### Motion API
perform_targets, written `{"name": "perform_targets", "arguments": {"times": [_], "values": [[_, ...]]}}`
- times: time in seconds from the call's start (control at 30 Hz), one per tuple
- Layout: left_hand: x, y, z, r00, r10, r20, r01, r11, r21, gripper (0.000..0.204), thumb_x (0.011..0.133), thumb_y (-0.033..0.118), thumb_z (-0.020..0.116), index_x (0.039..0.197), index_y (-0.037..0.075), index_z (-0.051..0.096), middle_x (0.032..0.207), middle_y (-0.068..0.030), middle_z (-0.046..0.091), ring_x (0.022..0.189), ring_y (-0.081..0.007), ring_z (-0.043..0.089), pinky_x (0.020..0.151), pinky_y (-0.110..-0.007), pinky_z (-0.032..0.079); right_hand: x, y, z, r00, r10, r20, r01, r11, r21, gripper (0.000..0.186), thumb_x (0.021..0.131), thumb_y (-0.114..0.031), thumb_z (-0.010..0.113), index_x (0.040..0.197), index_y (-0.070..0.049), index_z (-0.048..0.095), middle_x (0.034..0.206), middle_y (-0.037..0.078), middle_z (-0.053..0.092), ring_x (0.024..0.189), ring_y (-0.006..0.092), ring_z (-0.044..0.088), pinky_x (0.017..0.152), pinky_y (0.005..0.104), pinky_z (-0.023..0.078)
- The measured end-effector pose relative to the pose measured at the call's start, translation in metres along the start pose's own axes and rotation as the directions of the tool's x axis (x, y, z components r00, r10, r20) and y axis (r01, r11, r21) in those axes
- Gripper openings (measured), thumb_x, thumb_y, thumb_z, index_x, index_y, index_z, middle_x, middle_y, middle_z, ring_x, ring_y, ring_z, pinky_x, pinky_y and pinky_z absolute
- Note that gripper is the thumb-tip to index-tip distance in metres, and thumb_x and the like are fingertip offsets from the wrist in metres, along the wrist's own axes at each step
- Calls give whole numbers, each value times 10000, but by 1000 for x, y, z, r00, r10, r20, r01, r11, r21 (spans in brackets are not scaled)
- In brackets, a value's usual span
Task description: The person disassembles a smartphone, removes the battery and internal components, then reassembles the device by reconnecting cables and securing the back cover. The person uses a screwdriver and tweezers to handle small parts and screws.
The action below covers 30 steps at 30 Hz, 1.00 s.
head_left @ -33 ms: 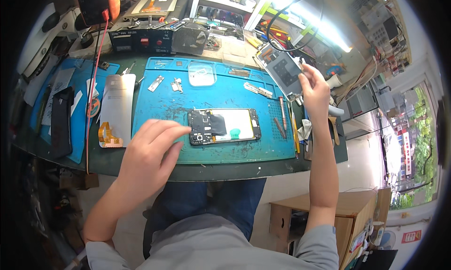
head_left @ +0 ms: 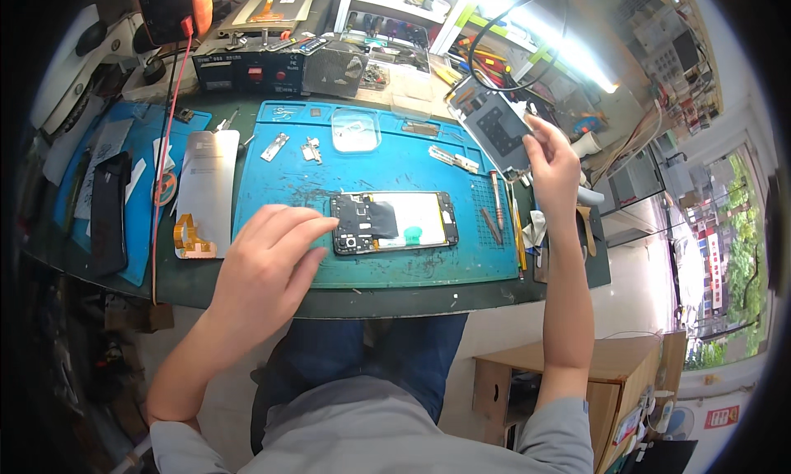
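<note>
My right hand (head_left: 555, 159) pinches the grey panel (head_left: 497, 132), likely light, stiff and best held by its edges; my left hand (head_left: 268, 255), loosely spread, hangs beside the opened phone (head_left: 424, 208).

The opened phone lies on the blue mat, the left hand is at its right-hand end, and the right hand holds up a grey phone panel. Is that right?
Not quite: the head view shows the left hand at the left-hand end of the opened phone. The phone does lie on the blue mat, and the right hand holds up a grey phone panel.
</note>
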<state>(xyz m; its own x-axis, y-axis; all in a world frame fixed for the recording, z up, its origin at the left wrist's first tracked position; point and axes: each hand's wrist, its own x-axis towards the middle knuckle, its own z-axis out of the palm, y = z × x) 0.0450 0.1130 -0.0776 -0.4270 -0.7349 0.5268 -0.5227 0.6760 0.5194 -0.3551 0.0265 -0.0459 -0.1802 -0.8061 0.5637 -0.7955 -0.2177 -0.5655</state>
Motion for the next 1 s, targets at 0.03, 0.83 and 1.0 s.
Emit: {"name": "perform_targets", "arguments": {"times": [0.03, 0.83, 1.0], "values": [[2, -4, 4, 1000, 8, 0, -8, 1000, 28, 299, 889, -2, 751, 1184, 20, 710, 1159, -121, 710, 1078, -335, 665, 938, -446, 541, -9, -7, 0, 999, -40, 0, 40, 999, 29, 273, 1005, -73, 707, 1271, -43, 760, 1008, 123, 800, 892, 149, 741, 818, 313, 564], [74, -53, 40, 980, -141, -138, 119, 981, -156, 186, 987, 72, 724, 1142, -26, 755, 993, -141, 770, 852, -232, 730, 733, -348, 563, -55, -108, 85, 800, -478, 362, 513, 858, -1, 123, 925, -131, 741, 1039, -93, 713, 942, 72, 707, 889, 253, 736, 736, 376, 591], [71, -54, 38, 976, -163, -144, 139, 977, -159, 215, 992, 55, 725, 1194, -11, 758, 1011, -116, 777, 853, -172, 736, 725, -316, 568, -59, -105, 109, 810, -459, 365, 529, 841, -116, 118, 932, -208, 751, 950, -110, 688, 836, 64, 692, 745, 266, 740, 648, 396, 590]]}}
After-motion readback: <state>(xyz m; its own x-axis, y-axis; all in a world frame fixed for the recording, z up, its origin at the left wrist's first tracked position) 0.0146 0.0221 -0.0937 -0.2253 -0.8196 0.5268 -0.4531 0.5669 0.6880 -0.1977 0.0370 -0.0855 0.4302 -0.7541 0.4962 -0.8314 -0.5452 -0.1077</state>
